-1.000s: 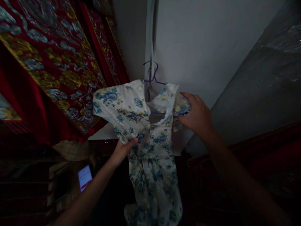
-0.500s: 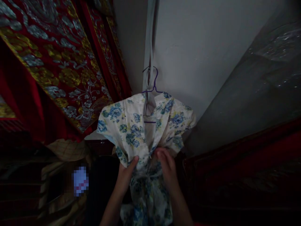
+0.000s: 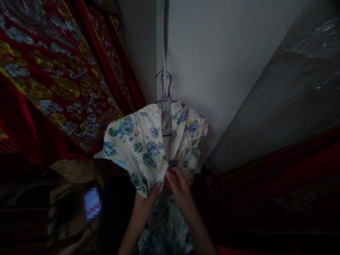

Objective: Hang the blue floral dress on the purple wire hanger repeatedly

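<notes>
A white dress (image 3: 143, 136) with blue flowers hangs on a thin purple hanger (image 3: 169, 92). Its front is parted from the collar down to about the waist. My left hand (image 3: 149, 199) grips the cloth at the waist on the left side, thumb in front and the fingers hidden behind the fabric. At the lower end of the front opening, my right hand (image 3: 177, 182) pinches the edge between thumb and bent fingers. Below both hands the skirt hangs down in shadow.
A grey strap or pipe (image 3: 160, 39) runs down the wall (image 3: 212, 53) to the hanger. Red cloth with gold and silver embroidery (image 3: 63, 78) hangs at left. A wooden chair (image 3: 57, 209) stands lower left. Clear plastic covering (image 3: 313, 46) lies at right, above red cloth (image 3: 305, 170).
My right hand has moved left and closed on the edge of the front opening. The dress's right side is drawn inward, narrowing the gap. My left hand keeps its hold on the cloth.
</notes>
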{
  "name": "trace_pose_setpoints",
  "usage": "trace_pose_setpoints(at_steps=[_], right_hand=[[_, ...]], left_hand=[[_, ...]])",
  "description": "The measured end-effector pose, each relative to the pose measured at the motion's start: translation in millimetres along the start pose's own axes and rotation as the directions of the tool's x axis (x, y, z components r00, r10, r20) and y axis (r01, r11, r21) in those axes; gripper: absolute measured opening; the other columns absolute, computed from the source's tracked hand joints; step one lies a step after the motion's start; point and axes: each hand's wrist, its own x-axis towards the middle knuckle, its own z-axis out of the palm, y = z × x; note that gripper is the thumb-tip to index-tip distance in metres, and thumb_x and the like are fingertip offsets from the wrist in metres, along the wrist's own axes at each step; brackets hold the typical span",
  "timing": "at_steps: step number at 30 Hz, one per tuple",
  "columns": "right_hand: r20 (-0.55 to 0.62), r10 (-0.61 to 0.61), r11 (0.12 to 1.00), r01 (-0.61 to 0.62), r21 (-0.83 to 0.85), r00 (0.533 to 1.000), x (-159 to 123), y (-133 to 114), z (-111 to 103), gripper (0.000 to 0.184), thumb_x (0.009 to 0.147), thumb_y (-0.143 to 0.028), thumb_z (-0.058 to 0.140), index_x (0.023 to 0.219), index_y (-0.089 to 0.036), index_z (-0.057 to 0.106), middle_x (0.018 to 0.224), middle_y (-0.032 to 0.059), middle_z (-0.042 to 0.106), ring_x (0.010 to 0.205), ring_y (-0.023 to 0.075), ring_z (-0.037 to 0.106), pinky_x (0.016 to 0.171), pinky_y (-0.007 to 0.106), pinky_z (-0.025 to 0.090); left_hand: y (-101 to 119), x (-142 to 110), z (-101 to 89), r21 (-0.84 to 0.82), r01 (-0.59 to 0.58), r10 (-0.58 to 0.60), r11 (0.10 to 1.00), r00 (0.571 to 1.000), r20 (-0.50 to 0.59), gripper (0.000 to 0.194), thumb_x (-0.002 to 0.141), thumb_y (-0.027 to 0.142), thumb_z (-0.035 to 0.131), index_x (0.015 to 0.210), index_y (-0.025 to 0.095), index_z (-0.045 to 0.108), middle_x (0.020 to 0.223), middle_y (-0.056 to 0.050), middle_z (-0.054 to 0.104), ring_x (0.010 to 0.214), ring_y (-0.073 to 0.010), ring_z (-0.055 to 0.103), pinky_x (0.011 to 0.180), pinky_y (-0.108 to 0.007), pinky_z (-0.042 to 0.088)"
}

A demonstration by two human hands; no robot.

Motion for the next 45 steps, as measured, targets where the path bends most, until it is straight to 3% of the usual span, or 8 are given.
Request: trace_pose_setpoints(at_steps=[8,11,13,18,21,30,40,45], right_hand=[[0.134,0.112,0.973,-0.136,0.185,0.985,-2,-19,-9,0.047,0.085,-0.057,0.068,0.062,-0.019,0.052,0.056,-0.0033,0.049,0.053,0.0097,0.041,0.053,0.023,0.031],[0.091,0.161,0.940,-0.181,0.290,0.983,-8,-22,-9,0.044,0.081,-0.053,0.073,0.061,-0.018,0.055,0.054,-0.0032,0.050,0.051,0.0086,0.040,0.051,0.023,0.028],[0.086,0.201,0.913,-0.219,0.344,0.976,-10,-22,-5,0.043,0.076,-0.053,0.077,0.061,-0.018,0.057,0.053,-0.0036,0.049,0.049,0.0080,0.039,0.050,0.023,0.026],[0.138,0.228,0.929,-0.258,0.264,0.964,-7,-17,2,0.042,0.071,-0.054,0.078,0.061,-0.016,0.064,0.044,-0.0057,0.042,0.042,0.0061,0.031,0.047,0.024,0.019],[0.149,0.225,0.953,-0.249,0.175,0.963,-5,-20,-3,0.041,0.073,-0.051,0.076,0.057,-0.016,0.064,0.039,-0.0074,0.035,0.039,0.0053,0.024,0.046,0.025,0.015],[0.256,0.258,0.895,-0.330,0.301,0.932,6,-47,-4,0.036,0.071,-0.049,0.076,0.061,-0.014,0.069,0.036,-0.0060,0.038,0.035,0.0050,0.026,0.044,0.024,0.016],[0.173,-0.056,0.930,-0.011,0.368,0.983,124,-157,-12,0.024,0.073,-0.038,0.077,0.068,-0.015,0.070,0.038,-0.0093,0.031,0.037,0.0055,0.018,0.040,0.024,0.011],[-0.033,-0.235,0.927,0.234,0.293,0.971,107,-163,0,0.027,0.076,-0.044,0.073,0.070,-0.018,0.070,0.047,-0.0051,0.048,0.040,0.0059,0.035,0.041,0.023,0.017]], left_hand=[[0,-1,-10.3,0.155,-0.097,0.116,0.983,0.986,-0.122,0.059,0.086,0.047,0.072,0.134,0.015,0.059,0.124,-0.014,0.069,0.121,-0.0313,0.064,0.111,-0.047,0.046],[-6,0,-12.0,0.392,-0.333,0.490,0.857,0.760,-0.426,0.082,0.077,0.038,0.083,0.145,0.019,0.043,0.142,-0.015,0.052,0.130,-0.0304,0.055,0.110,-0.045,0.044],[-7,0,-8.0,0.547,-0.466,0.705,0.696,0.589,-0.395,0.079,0.073,0.028,0.086,0.141,0.023,0.047,0.141,-0.012,0.049,0.133,-0.0291,0.049,0.113,-0.044,0.041],[1,4,7.5,0.299,-0.523,0.489,0.798,0.852,0.186,0.031,0.098,0.018,0.055,0.128,0.023,0.058,0.121,-0.008,0.066,0.114,-0.0209,0.064,0.101,-0.034,0.049],[6,10,9.2,0.107,-0.332,0.282,0.937,0.901,0.329,0.026,0.099,0.025,0.056,0.123,0.021,0.061,0.116,-0.009,0.069,0.109,-0.0217,0.066,0.096,-0.033,0.051],[16,18,3.9,0.055,-0.391,0.368,0.919,0.898,0.243,0.015,0.095,0.025,0.063,0.082,0.017,0.065,0.077,-0.002,0.064,0.073,-0.0148,0.061,0.068,-0.023,0.047],[-24,25,8.8,0.378,-0.625,0.499,0.683,0.777,0.384,0.019,0.095,0.010,0.051,0.080,0.019,0.059,0.079,-0.003,0.063,0.076,-0.0160,0.062,0.068,-0.024,0.047],[43,52,11.1,0.338,-0.679,0.518,0.652,0.724,0.455,0.019,0.095,0.019,0.062,0.113,0.020,0.064,0.093,-0.003,0.067,0.084,-0.0163,0.065,0.078,-0.026,0.050]])
